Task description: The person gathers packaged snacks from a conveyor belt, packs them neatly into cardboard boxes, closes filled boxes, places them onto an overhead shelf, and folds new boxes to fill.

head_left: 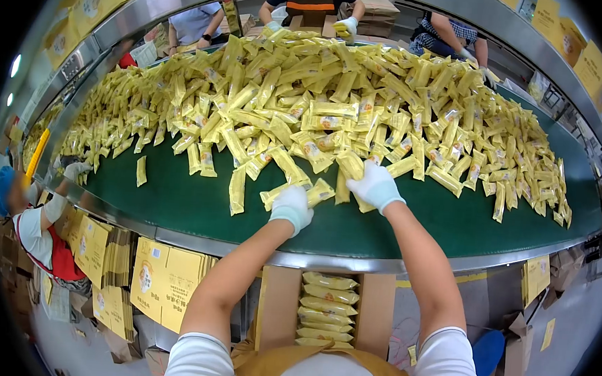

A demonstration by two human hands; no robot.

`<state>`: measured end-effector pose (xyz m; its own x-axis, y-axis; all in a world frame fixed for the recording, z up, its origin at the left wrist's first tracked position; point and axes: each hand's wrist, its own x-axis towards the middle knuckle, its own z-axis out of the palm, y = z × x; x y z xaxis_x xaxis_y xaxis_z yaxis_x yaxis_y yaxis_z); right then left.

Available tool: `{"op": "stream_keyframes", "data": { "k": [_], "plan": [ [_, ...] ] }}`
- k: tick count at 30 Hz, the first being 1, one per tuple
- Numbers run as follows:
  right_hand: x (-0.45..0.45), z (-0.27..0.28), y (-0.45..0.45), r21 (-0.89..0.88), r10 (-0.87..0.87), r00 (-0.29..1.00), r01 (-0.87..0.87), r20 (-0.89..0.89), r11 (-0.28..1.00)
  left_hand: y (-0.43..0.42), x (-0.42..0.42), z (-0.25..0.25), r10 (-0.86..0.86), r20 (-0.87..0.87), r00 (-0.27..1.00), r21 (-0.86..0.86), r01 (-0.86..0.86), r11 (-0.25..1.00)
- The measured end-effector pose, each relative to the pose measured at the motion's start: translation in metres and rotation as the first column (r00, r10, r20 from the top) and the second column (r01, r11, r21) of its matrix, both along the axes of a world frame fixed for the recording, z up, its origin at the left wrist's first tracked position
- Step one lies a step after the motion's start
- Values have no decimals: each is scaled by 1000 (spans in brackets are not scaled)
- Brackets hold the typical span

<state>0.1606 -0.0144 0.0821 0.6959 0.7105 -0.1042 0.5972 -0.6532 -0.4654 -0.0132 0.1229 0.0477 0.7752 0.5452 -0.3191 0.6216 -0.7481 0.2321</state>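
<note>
A large heap of yellow wrapped snack packets [330, 109] lies on the green conveyor belt [196, 209]. At the heap's near edge, my left hand [293, 208], in a white glove, is closed on yellow packets [321, 192] that stick out on both sides of it. Just to the right, my gloved right hand [375, 186] grips a yellow packet [350, 165] at the front of the pile; its fingertips are partly hidden. Below the belt edge, close to my body, an open cardboard box [280, 304] holds a stacked row of yellow packets [327, 305].
The belt's metal rim [351, 263] runs between the heap and the box. Flat yellow cartons [164, 279] stand at the left below the belt. Co-workers stand across the belt, and another person [49, 241] is at the far left. A blue stool [488, 354] is at the lower right.
</note>
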Motion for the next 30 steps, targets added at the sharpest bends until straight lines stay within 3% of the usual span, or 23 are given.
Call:
{"op": "stream_keyframes", "data": {
  "k": [4,5,8,12,14,17,20,21,24,26,29,30],
  "plan": [
    [-5,17,29,-6,-91,992,91,87,996,18,-36,15,121,-65,990,94,-115,989],
    [-8,21,31,8,-120,989,120,88,993,26,-50,2,90,21,996,150,-92,984],
    [-5,-7,41,-11,-98,975,102,199,995,30,-61,-12,48,55,997,208,-59,976],
    [-17,-33,46,-243,-76,994,92,76,966,26,-54,-12,17,71,997,247,-34,969],
    [-15,-39,37,-227,52,988,-17,148,974,27,-55,-21,16,114,993,268,-46,962],
    [-13,-46,5,-251,284,927,-222,247,942,19,-61,-19,-59,116,992,284,24,959],
    [-24,-62,-38,-288,463,717,-364,521,886,22,-77,-46,-379,254,890,458,235,858],
    [-34,-54,-49,-236,462,717,-399,522,886,22,-80,-43,-381,193,904,375,291,880],
    [-70,-46,-70,-53,360,706,-417,610,907,13,-94,-36,-497,288,819,502,313,806],
    [-71,-55,-70,-38,340,735,-394,587,918,8,-99,-28,-500,219,838,453,366,813],
    [-66,-24,-63,-227,447,865,-399,227,888,4,-107,-21,-497,164,852,437,389,811],
    [-66,-25,-64,-229,472,833,-419,287,879,3,-111,-22,-483,157,862,415,386,824]
  ]
}}
